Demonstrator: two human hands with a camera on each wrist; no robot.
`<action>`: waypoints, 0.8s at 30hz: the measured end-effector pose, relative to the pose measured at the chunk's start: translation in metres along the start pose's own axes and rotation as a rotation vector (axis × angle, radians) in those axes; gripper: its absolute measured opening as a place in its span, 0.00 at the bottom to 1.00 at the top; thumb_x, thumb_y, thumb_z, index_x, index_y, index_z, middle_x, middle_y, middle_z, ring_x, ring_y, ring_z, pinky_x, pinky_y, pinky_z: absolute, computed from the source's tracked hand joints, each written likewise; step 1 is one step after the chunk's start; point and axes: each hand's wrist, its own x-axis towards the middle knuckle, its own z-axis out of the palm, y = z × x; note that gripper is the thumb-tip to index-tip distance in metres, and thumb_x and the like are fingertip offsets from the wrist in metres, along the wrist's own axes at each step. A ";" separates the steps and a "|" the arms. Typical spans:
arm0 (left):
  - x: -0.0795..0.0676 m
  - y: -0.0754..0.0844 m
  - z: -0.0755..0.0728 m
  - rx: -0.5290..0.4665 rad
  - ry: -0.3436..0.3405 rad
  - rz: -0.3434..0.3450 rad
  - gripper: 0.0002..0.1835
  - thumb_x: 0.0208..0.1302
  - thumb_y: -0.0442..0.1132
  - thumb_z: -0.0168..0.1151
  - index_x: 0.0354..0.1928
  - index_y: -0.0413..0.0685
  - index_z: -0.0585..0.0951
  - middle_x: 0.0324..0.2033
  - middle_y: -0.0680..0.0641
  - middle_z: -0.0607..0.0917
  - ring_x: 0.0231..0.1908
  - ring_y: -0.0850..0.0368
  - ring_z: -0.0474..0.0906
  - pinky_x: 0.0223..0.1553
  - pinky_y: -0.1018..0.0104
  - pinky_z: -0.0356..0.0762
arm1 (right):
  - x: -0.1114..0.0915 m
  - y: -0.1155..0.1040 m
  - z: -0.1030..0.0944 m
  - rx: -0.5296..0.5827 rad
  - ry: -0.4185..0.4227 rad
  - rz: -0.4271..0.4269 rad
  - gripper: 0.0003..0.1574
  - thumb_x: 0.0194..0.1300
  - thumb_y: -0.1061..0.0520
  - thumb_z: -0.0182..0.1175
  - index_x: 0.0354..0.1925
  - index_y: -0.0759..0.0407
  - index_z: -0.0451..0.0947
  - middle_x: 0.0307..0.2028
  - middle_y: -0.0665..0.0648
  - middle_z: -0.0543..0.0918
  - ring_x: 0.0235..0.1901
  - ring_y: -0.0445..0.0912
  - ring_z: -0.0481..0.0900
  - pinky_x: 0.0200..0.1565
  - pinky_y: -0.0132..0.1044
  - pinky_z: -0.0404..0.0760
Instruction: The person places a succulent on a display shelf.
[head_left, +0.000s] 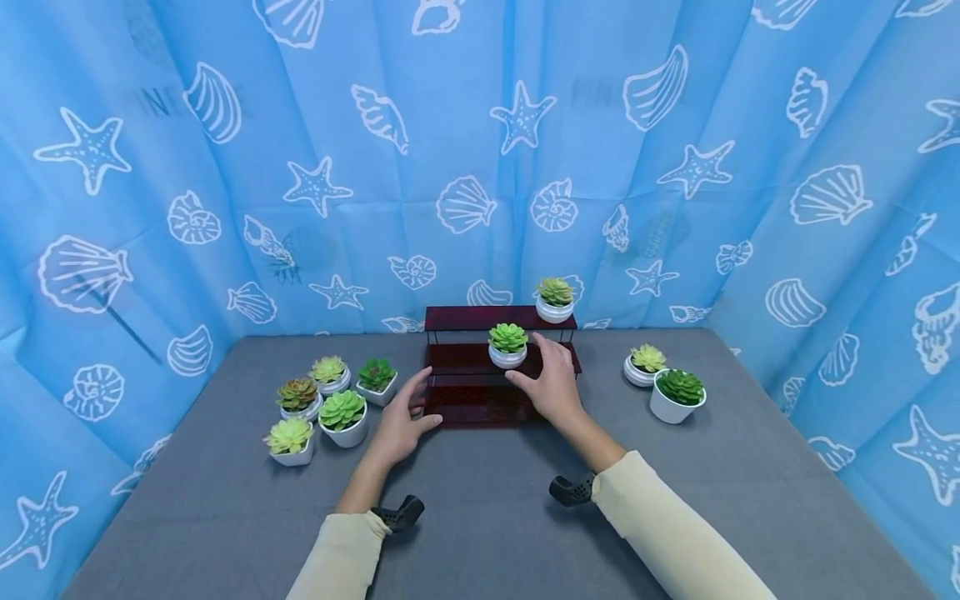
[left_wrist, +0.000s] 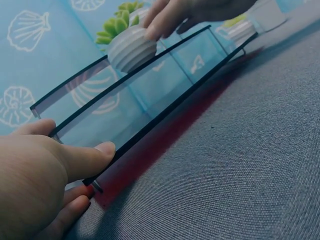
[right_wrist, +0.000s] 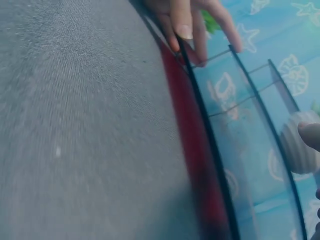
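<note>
Blue curtains (head_left: 420,158) printed with white shells and starfish fill the upper frame behind a grey worktop (head_left: 480,525). Mid-frame stands a three-tiered dark red rack (head_left: 457,357), its right part partly masked by the right hand (head_left: 553,379). On its middle tier, at centre, is a white pot with a bright green succulent (head_left: 507,354); the right thumb touches its side, but I cannot tell whether that grip is clamped on it, as the right wrist view cuts both off at its right edge. The left hand's (head_left: 401,423) grip is clamped on the rack's left end, thumb in front, other fingers partly hidden behind. Another potted succulent (head_left: 555,304) sits at the top tier's right end. Five potted plants (head_left: 343,429) cluster at left, some overlapping; at right, a white pot (head_left: 670,408) partly covers a paler-leaved one (head_left: 645,358).
</note>
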 end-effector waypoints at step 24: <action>0.000 -0.002 0.001 0.011 0.002 -0.019 0.43 0.59 0.28 0.68 0.73 0.56 0.62 0.65 0.38 0.70 0.60 0.43 0.71 0.59 0.49 0.71 | -0.026 0.065 -0.104 -0.262 0.218 -0.299 0.33 0.49 0.61 0.76 0.52 0.70 0.76 0.51 0.69 0.79 0.54 0.64 0.70 0.57 0.61 0.65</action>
